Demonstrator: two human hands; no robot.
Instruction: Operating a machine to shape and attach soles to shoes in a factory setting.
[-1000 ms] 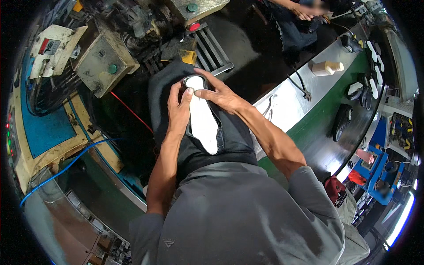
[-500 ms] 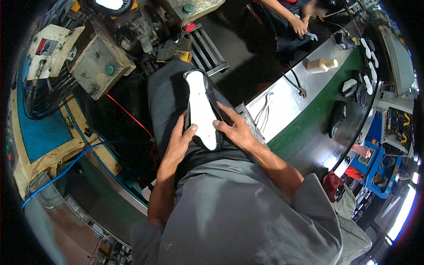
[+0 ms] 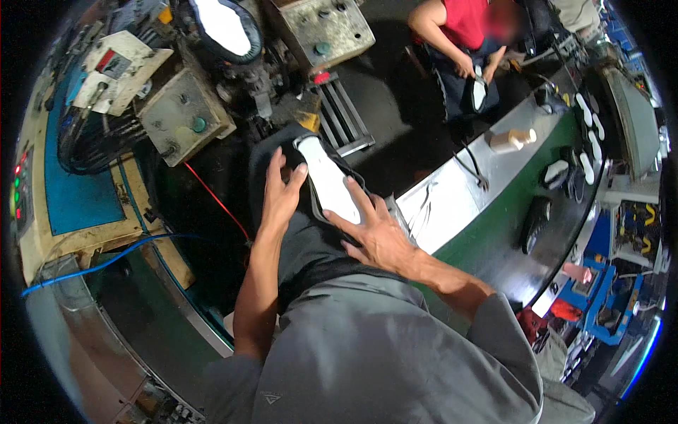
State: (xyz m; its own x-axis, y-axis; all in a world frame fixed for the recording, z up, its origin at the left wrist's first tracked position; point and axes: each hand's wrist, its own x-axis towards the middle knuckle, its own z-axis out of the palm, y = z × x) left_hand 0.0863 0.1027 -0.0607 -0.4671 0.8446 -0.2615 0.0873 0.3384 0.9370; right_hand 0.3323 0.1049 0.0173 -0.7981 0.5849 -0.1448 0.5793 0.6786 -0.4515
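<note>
A dark shoe upper with a white sole-shaped bottom (image 3: 326, 175) facing up lies across my dark-clothed lap, pointing away from me. My left hand (image 3: 281, 194) is at its left side toward the far end, thumb and fingers apart, the thumb tip close to the black rim. With fingers spread, my right hand (image 3: 378, 233) grips the near right part of the shoe. Its thumb lies at the near end and the index finger reaches over the right edge. The shoe's underside is hidden against my lap.
Machine boxes with green buttons (image 3: 199, 124) stand ahead left, beside another white-bottomed shoe (image 3: 224, 28). To the right runs a metal-edged green bench (image 3: 462, 240) with pliers (image 3: 474, 168), a bottle (image 3: 513, 140) and several shoes (image 3: 538, 225). Ahead, a co-worker's hands hold a white-bottomed shoe (image 3: 479, 95).
My left hand has slid toward the shoe's far end and loosened its fingers. My right hand has spread over the near end. The view has shifted, revealing more of the co-worker.
</note>
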